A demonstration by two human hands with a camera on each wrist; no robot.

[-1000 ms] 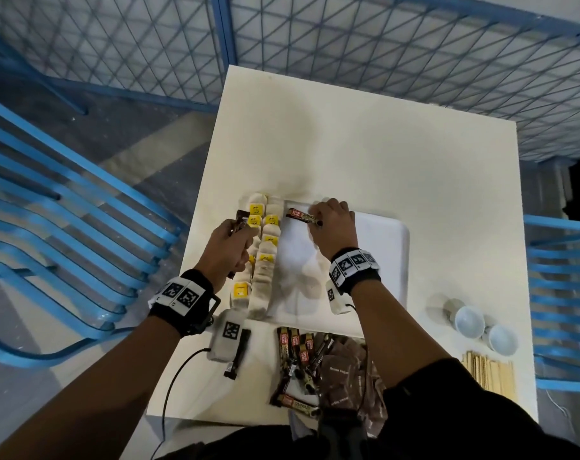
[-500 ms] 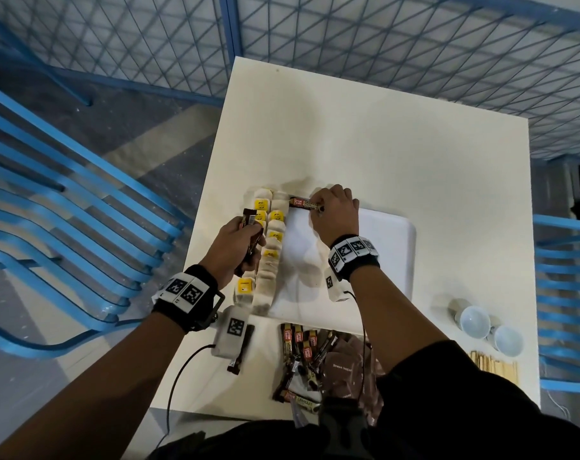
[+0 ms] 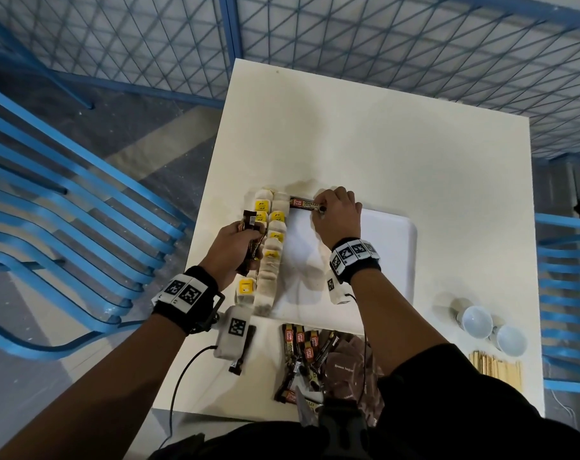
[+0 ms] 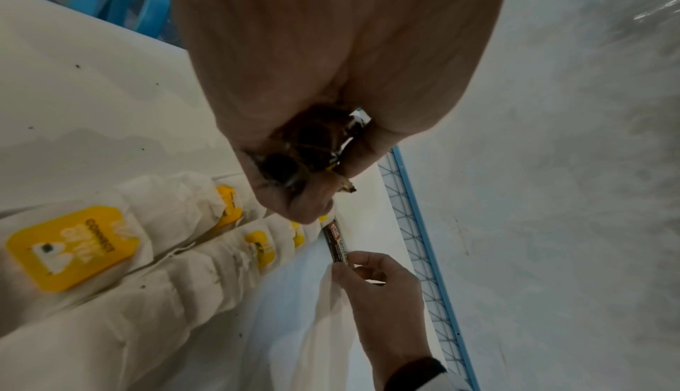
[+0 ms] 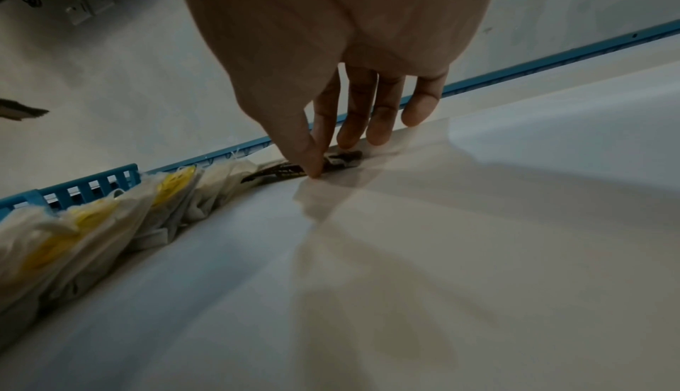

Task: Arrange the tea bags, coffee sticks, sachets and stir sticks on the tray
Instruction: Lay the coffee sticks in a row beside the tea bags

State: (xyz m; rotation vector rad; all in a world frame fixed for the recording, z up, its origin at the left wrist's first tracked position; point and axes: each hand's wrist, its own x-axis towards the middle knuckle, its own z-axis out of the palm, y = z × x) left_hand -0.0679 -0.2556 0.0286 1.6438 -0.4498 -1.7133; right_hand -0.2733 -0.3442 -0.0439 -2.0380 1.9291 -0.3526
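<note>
On the white tray [image 3: 385, 247], two columns of tea bags [image 3: 269, 250] with yellow tags fill the left side. My right hand [image 3: 319, 209] pinches one end of a dark coffee stick [image 3: 302, 204] that lies flat along the tray's far edge, its other end touching the tea bags. In the right wrist view the thumb and forefinger of the right hand [image 5: 319, 166] hold that coffee stick [image 5: 279, 171] down. My left hand [image 3: 245, 244] hovers over the tea bags and grips a bundle of coffee sticks [image 3: 250, 239]; the left wrist view shows the bundle [image 4: 313, 147] inside the fist.
Loose coffee sticks [image 3: 302, 356] and brown sugar sachets [image 3: 348, 370] lie in a heap at the table's near edge. Wooden stir sticks [image 3: 496, 368] and two white cups [image 3: 477, 322] sit at the near right. Blue chairs [image 3: 66, 227] flank the table.
My right hand has carried the coffee stick towards the tray's far edge and laid it level against the tea bags. The left hand keeps its bundle, almost still.
</note>
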